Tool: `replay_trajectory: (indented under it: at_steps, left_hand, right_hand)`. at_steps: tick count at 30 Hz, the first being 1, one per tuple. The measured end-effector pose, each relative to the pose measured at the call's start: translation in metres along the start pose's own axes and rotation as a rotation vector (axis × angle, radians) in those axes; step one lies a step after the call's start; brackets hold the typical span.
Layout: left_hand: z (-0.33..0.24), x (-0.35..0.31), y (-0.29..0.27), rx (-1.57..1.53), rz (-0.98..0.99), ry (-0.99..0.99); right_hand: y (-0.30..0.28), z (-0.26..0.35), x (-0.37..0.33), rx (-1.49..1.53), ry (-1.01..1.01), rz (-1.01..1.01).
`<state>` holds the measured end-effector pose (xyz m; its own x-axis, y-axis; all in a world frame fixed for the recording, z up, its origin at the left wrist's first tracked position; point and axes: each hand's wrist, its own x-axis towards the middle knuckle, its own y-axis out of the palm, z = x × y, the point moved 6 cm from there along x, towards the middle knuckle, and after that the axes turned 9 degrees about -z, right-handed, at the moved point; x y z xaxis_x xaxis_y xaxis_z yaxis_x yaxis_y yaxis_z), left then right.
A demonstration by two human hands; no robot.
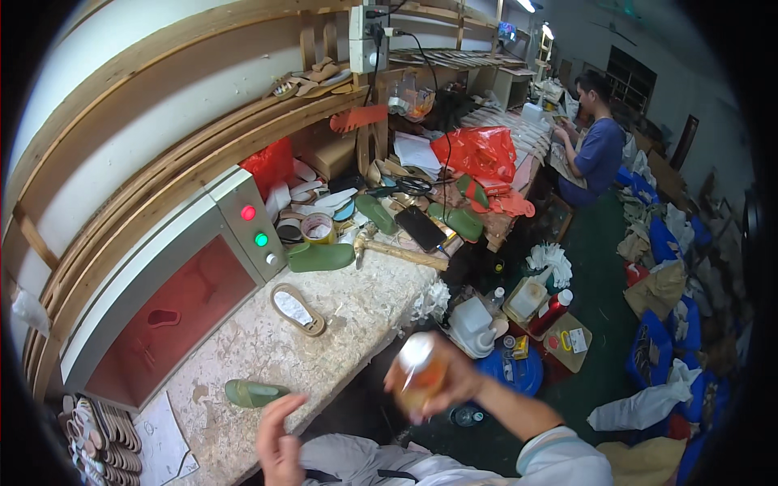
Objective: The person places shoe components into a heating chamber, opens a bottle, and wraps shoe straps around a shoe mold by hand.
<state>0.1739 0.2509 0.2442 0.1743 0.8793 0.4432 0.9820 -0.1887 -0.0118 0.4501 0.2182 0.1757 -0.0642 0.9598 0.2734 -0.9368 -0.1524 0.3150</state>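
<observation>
My right hand (463,379) is wrapped round a clear bottle (419,378) with a white cap and amber contents, held up off the bench's front edge; it is a little blurred. My left hand (279,447) is empty, its fingers apart, at the bench edge. Just beyond its fingertips lies a green shoe-shaped form (253,394), probably a shoe last. Farther back on the bench sits a tan sole (297,309) with a white patch on top.
A grey machine (231,212) with red and green lights stands left on the worktop (356,324). A hammer (397,251), phone (421,228) and tape roll (318,228) lie behind. Right are a blue stool (519,377) and red flask (551,314); a person (596,150) sits beyond.
</observation>
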Motion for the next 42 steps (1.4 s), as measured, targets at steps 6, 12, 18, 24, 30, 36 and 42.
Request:
replay_trajectory:
  at_steps: [6, 12, 18, 24, 30, 36, 42]
  left_hand:
    - [-0.057, 0.005, 0.068, -0.320, 0.679, -0.096]
    - [-0.042, -0.031, 0.021, -0.329, 0.586, -0.152]
    - [-0.039, -0.035, 0.023, -0.075, 0.605, 0.001]
    - [-0.007, -0.030, 0.024, 0.207, -0.083, -0.144]
    - [0.011, -0.030, 0.036, -0.024, -0.133, -0.187]
    - [-0.004, -0.027, 0.029, 0.136, 0.094, -0.137]
    - [0.000, -0.029, 0.026, 0.466, -0.101, 0.011]
  right_hand:
    - [0.139, -0.081, -0.055, 0.196, 0.293, 0.472]
    - [0.166, -0.080, -0.053, 0.147, 0.402, 0.655]
    - [0.159, -0.078, -0.061, 0.011, 0.474, 0.550]
    - [0.144, -0.029, -0.028, -0.600, -0.208, -0.029]
    - [0.117, -0.024, -0.027, -0.817, -0.443, -0.247]
    - [0.118, -0.032, -0.026, -0.667, -0.244, -0.113]
    - [0.117, -0.031, -0.027, -0.781, -0.292, -0.251]
